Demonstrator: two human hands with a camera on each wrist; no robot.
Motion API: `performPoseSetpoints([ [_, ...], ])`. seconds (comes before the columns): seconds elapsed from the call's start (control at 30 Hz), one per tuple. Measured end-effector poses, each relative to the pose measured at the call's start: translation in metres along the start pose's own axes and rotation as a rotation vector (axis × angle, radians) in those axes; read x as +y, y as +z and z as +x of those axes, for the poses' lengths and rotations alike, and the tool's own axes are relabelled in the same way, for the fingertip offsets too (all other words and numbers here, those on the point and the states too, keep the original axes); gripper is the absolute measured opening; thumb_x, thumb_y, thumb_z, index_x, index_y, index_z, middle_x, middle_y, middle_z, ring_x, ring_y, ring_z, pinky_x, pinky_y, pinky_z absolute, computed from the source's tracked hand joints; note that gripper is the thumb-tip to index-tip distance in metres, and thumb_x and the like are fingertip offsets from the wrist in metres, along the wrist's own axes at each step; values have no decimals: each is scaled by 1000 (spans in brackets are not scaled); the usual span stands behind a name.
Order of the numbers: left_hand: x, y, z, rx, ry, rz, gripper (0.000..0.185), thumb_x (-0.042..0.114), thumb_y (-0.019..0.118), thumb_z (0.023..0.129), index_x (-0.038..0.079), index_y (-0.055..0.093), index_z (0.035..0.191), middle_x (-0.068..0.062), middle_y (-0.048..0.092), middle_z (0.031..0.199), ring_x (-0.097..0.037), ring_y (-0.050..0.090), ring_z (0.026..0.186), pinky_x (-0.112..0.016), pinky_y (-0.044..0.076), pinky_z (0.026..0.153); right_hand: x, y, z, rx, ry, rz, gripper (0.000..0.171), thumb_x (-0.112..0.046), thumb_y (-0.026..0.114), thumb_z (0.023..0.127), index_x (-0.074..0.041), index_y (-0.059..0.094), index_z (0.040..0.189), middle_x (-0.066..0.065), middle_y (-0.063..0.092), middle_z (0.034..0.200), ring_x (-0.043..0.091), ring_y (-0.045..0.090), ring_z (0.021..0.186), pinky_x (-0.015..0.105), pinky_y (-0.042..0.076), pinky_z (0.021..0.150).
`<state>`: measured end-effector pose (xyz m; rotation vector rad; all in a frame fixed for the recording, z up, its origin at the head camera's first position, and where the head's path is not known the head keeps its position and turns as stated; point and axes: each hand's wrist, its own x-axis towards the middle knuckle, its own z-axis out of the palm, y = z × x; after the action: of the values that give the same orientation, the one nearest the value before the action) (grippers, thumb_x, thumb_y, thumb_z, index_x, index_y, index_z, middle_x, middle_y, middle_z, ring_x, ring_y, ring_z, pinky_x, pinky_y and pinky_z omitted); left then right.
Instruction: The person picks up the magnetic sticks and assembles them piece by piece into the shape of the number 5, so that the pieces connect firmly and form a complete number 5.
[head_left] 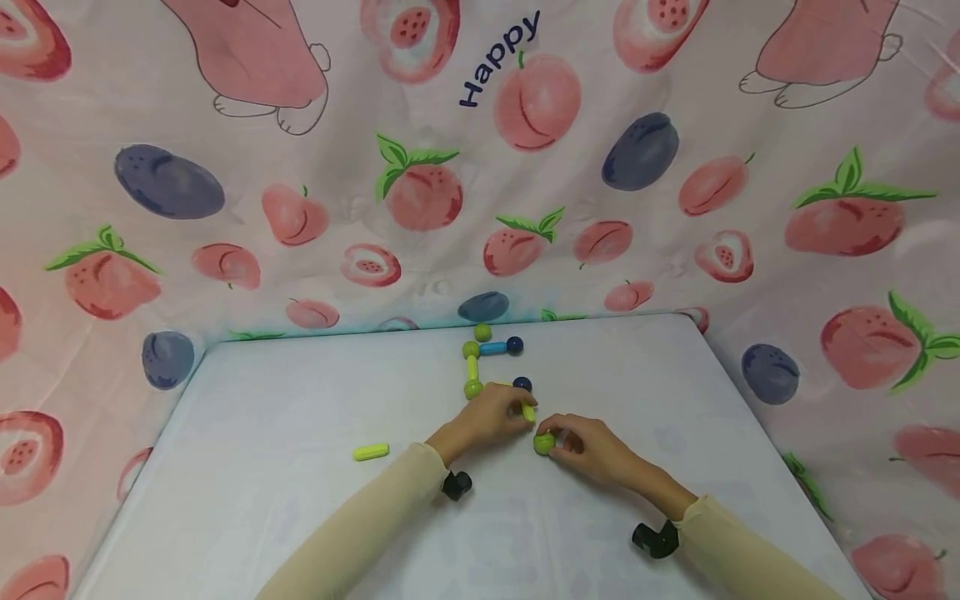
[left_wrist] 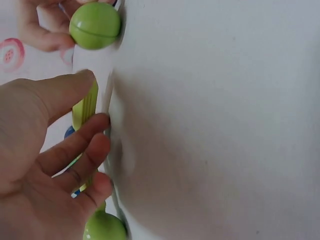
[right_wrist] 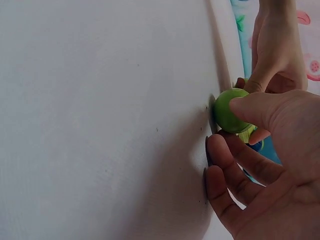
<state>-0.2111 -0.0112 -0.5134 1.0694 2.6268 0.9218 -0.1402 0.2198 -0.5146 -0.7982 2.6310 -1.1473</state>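
Left hand [head_left: 491, 419] pinches yellow-green stick [left_wrist: 85, 106] between thumb and fingers, near table [head_left: 300, 500] centre. Right hand [head_left: 592, 450] grips green ball [head_left: 544, 442] with thumb and fingertips, ball on table surface, just beside stick end; contact between them unclear. Behind hands: dark blue ball [head_left: 522, 384], then green balls joined by yellow stick [head_left: 472, 368] and blue stick [head_left: 493, 348]. Loose yellow-green stick [head_left: 371, 452] lies well apart, left of left forearm. Peach-print cloth [head_left: 540, 167] backdrop.

Left hand [head_left: 491, 417] hides most of yellow rod [head_left: 528, 411].
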Motion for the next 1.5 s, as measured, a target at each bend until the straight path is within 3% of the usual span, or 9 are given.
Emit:
performPoseSetpoints([
  [0.23, -7, -6, -2, -7, 27, -131, 25, 10, 72, 97, 6, 73, 122, -3, 73, 104, -9, 61, 86, -23, 50, 82, -1, 1, 2, 12, -8, -15, 35, -3, 74, 93, -18, 68, 123, -3, 69, 110, 7, 55, 74, 24, 50, 68],
  [0.7, -9, -4, 0, 16, 43, -95, 24, 8, 72, 97, 7, 74, 120, -4, 74, 103, -11, 63, 87, -25, 51, 82, -2, 9, 16, 73, -23, -84, 31, -7, 74, 93, -18, 69, 122, -3, 71, 109, 5, 55, 68, 24, 49, 64],
  [1.17, -8, -7, -3, 29, 44, -108, 27, 6, 70, 97, 5, 71, 124, -5, 73, 101, -13, 64, 88, -27, 51, 82, -3, 11, 17, 103, -40, -53, 32, -7, 76, 92, -14, 65, 121, 4, 72, 106, 4, 57, 68, 25, 49, 64],
  [1.5, -12, -25, -19, 127, 36, -142, 29, 7, 71, 97, 6, 70, 125, -7, 75, 99, -16, 68, 82, -28, 55, 77, -6, 11, 18, 86, -1, -53, 32, -10, 78, 91, -13, 66, 121, 2, 71, 109, 5, 56, 70, 25, 49, 65],
])
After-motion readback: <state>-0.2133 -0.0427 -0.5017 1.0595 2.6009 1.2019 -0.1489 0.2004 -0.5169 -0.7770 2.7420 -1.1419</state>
